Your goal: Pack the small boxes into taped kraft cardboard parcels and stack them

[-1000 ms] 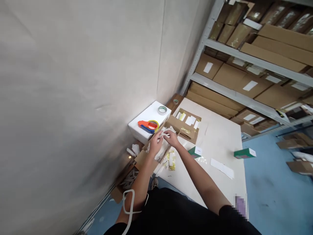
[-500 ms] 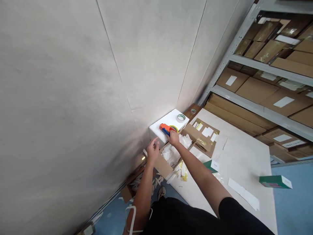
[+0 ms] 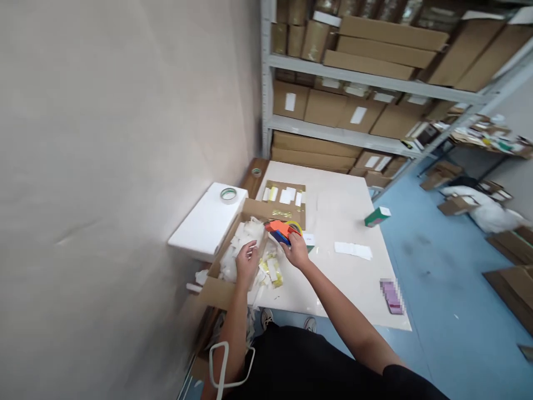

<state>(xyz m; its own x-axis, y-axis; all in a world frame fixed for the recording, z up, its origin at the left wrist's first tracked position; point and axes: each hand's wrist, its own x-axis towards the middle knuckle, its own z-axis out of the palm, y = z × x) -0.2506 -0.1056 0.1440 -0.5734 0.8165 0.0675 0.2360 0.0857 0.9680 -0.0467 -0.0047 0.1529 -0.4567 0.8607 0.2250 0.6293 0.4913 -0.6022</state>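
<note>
My right hand (image 3: pixel 296 250) grips an orange and blue tape dispenser (image 3: pixel 280 230) with a yellow roll and holds it over the near end of the white table (image 3: pixel 345 289). My left hand (image 3: pixel 246 261) hovers over an open cardboard box (image 3: pixel 220 289) filled with white paper scraps; its fingers are curled and seem to pinch a small white scrap. Small yellow and white packets (image 3: pixel 271 271) lie between my hands at the table's edge.
A white foam box (image 3: pixel 200 228) with a tape roll (image 3: pixel 228 194) stands by the wall. A flat cardboard sheet (image 3: pixel 287 194) with labels, a white strip (image 3: pixel 353 250) and a green box (image 3: pixel 377 216) lie on the table. Shelves of cartons (image 3: pixel 375 78) stand behind.
My right hand took the tape dispenser off the white foam box and brought it over the table. My left hand moved over the scrap box. The view swung right.
</note>
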